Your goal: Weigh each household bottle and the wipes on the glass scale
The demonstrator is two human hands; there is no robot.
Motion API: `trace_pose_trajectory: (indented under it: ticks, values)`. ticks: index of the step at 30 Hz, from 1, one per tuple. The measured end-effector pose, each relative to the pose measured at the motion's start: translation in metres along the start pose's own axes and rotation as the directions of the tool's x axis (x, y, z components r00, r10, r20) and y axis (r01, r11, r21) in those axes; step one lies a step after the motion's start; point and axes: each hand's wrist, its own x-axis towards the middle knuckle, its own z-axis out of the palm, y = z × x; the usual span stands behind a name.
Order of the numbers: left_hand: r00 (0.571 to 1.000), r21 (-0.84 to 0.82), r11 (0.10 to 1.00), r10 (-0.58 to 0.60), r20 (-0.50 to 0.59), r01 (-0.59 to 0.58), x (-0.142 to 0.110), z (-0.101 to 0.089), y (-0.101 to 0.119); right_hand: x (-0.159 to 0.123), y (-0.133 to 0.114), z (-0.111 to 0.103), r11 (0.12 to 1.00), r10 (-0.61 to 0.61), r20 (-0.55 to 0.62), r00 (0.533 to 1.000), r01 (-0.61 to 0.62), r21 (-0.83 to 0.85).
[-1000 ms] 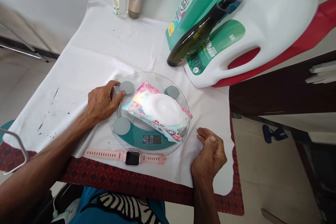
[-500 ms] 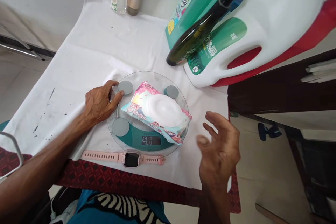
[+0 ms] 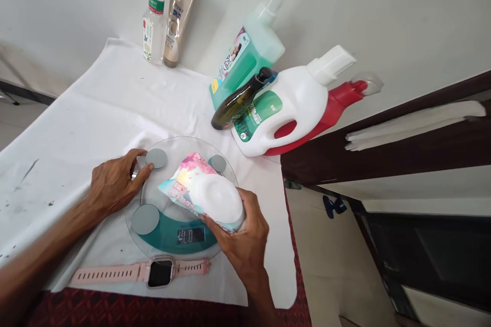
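Observation:
A round glass bathroom scale with grey discs and a teal band lies on the white cloth, its small display lit. My left hand grips the scale's left rim, thumb on top beside a grey disc, other fingers at the edge. Over the glass, a pink and light-blue pack of wet wipes with a white lid sits tilted. My right hand is closed around the pack's right end, thumb at the near side. I cannot tell if the pack still touches the glass. A pink smartwatch lies just in front of the scale.
Behind the scale stand a dark pump bottle, a green liquid bottle, a white jug and a red bottle. A clear bottle and a gold tube stand at the back left. The table's right edge drops to the floor.
My right hand has come in from the right and taken hold of the wet wipes pack, which has tilted. My left hand stays on the scale's rim. The camera view has lifted and shifted right.

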Motion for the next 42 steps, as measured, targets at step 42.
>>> trace_pose_trajectory:
  ticks: [42]
  values:
    - [0.916, -0.157, 0.966, 0.133, -0.378, -0.205, -0.013, 0.063, -0.016, 0.44, -0.075, 0.213, 0.901, 0.252, -0.12, 0.96, -0.187, 0.392]
